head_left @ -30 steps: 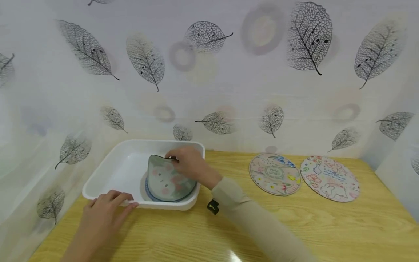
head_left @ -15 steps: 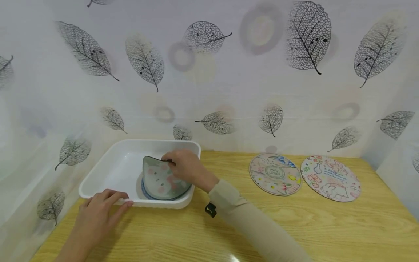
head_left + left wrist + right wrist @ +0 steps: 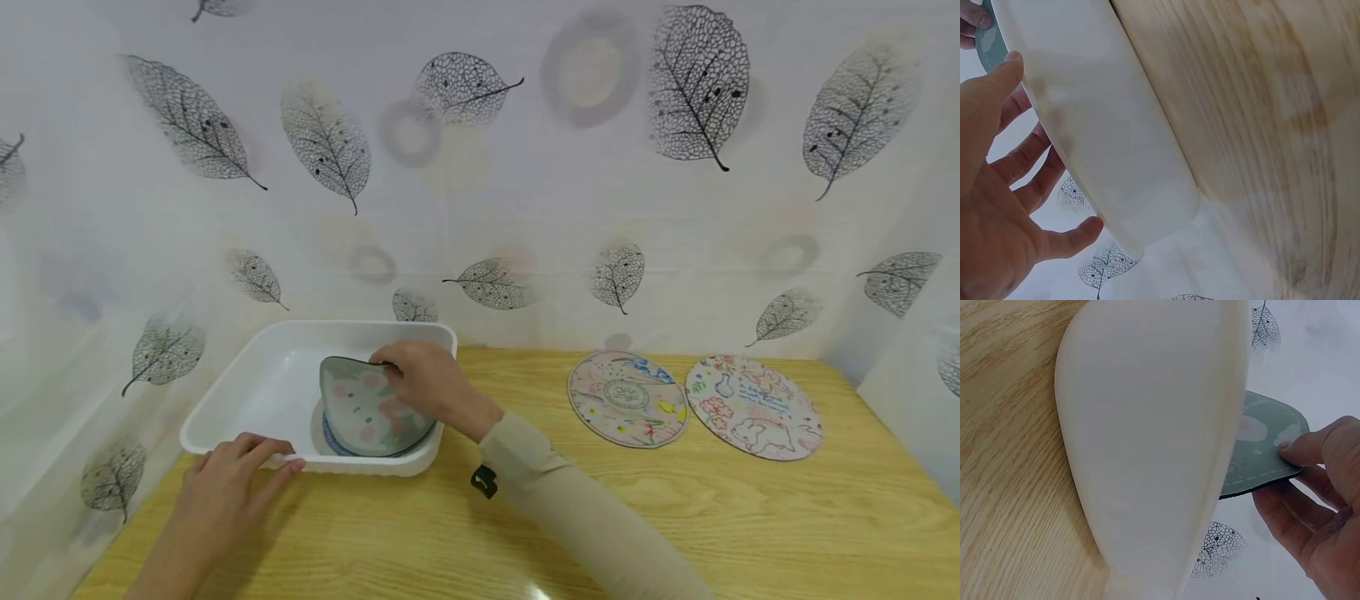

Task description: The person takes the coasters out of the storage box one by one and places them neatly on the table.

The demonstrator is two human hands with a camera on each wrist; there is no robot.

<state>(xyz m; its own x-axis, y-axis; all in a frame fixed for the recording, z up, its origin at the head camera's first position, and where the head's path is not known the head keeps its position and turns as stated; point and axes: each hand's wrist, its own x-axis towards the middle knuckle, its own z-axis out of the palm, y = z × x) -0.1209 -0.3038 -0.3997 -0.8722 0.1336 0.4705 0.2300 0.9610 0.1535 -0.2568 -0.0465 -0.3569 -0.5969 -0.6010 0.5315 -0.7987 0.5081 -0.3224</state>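
A white plastic tub (image 3: 251,396) stands at the left of the table. My left hand (image 3: 232,492) holds its near rim; in the left wrist view the thumb lies on the outer side and the fingers (image 3: 1029,156) reach over to the inside. My right hand (image 3: 435,383) pinches the far edge of a grey-green mat (image 3: 367,417) with a cartoon animal print, its edge bent up. In the right wrist view the thumb presses the mat's printed face and the fingers lie under its dark back. Beneath it inside the tub shows the blue rim (image 3: 330,437) of another round thing, mostly hidden.
Two round printed mats lie flat on the wooden table (image 3: 525,517) to the right: a floral one (image 3: 628,398) and one with a rabbit (image 3: 754,408). A leaf-patterned curtain (image 3: 510,192) hangs behind the table and along its sides.
The tub has shifted slightly left, with both hands and the mat going along. My grip on the mat and on the rim looks the same. The view has tilted a little.
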